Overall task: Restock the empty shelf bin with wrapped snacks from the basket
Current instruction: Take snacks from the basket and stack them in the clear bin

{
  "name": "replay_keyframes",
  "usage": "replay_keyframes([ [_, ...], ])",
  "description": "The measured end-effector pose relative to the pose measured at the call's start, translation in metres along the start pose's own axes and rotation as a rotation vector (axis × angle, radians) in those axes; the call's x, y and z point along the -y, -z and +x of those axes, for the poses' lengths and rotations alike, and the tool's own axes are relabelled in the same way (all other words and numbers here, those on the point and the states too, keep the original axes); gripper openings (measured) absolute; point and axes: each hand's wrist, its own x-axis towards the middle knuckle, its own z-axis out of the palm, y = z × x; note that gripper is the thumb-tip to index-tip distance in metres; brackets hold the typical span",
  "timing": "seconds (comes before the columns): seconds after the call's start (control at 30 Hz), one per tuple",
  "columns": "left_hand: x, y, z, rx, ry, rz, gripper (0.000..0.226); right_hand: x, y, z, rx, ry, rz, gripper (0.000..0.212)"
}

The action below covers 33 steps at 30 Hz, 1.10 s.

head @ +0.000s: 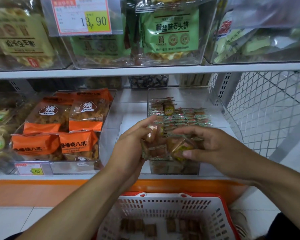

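A clear plastic shelf bin (pixel 206 99) on the lower shelf holds several small wrapped snacks (pixel 185 116) in rows. My left hand (pixel 133 146) grips a stack of wrapped snacks (pixel 154 146) at the bin's front left. My right hand (pixel 215 144) pinches another wrapped snack (pixel 178 149) between thumb and fingers just above the front of the bin. Below, the white basket (pixel 163 203) with a red rim has several brown wrapped snacks (pixel 151 229) on its bottom.
To the left stands a clear bin of orange snack bags (pixel 62 129) with a price tag (pixel 31 168). Above, a white shelf board (pixel 145 70) carries bins of green and yellow packs. A white mesh side panel (pixel 270 110) closes the right.
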Motion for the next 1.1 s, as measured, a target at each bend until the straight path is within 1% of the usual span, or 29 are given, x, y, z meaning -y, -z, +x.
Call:
replay_keyframes([
  [0.1, -0.003, 0.003, 0.001, -0.007, -0.035, -0.005, 0.051, 0.002, 0.006, 0.002, -0.063, -0.022, 0.260, 0.046],
  [0.2, -0.002, 0.003, -0.001, 0.025, -0.013, 0.065, 0.045, 0.003, 0.005, 0.003, -0.023, -0.082, 0.484, 0.055],
  [0.27, -0.001, 0.001, -0.002, 0.045, 0.041, 0.019, 0.036, 0.004, 0.002, 0.002, 0.065, -0.113, 0.526, 0.057],
  [0.33, -0.001, -0.003, -0.003, 0.060, 0.086, -0.011, 0.026, 0.005, 0.002, 0.001, 0.136, -0.131, 0.511, 0.058],
  [0.37, 0.000, -0.004, -0.004, 0.070, 0.095, 0.011, 0.023, 0.005, 0.002, 0.001, 0.150, -0.129, 0.498, 0.057],
  [0.43, 0.002, -0.004, -0.005, 0.086, 0.080, 0.137, 0.024, 0.004, 0.001, 0.000, 0.155, -0.095, 0.445, 0.054],
  [0.5, 0.003, -0.004, -0.007, 0.091, 0.055, 0.269, 0.032, 0.002, -0.002, 0.000, 0.131, -0.058, 0.380, 0.053],
  [0.53, 0.003, -0.004, -0.008, 0.092, 0.064, 0.288, 0.040, 0.000, -0.003, 0.001, 0.106, -0.051, 0.363, 0.055],
  [0.6, 0.002, -0.003, -0.009, 0.104, 0.096, 0.262, 0.057, -0.001, -0.003, 0.002, 0.043, -0.041, 0.330, 0.055],
  [0.63, 0.001, -0.003, -0.009, 0.096, 0.097, 0.241, 0.058, 0.000, -0.002, 0.003, 0.020, -0.031, 0.307, 0.054],
  [0.73, 0.000, -0.003, -0.008, 0.011, 0.082, 0.183, 0.043, 0.003, 0.003, 0.002, -0.009, -0.011, 0.248, 0.054],
  [0.8, 0.000, -0.002, -0.006, -0.017, 0.086, 0.165, 0.039, 0.005, 0.006, 0.002, -0.035, -0.003, 0.191, 0.054],
  [1.03, 0.007, 0.000, -0.004, 0.051, 0.068, 0.237, 0.037, 0.002, 0.004, 0.001, -0.042, -0.003, 0.090, 0.054],
  [1.1, 0.009, -0.001, -0.005, 0.064, 0.072, 0.281, 0.041, 0.002, 0.004, 0.001, -0.026, -0.013, 0.059, 0.056],
])
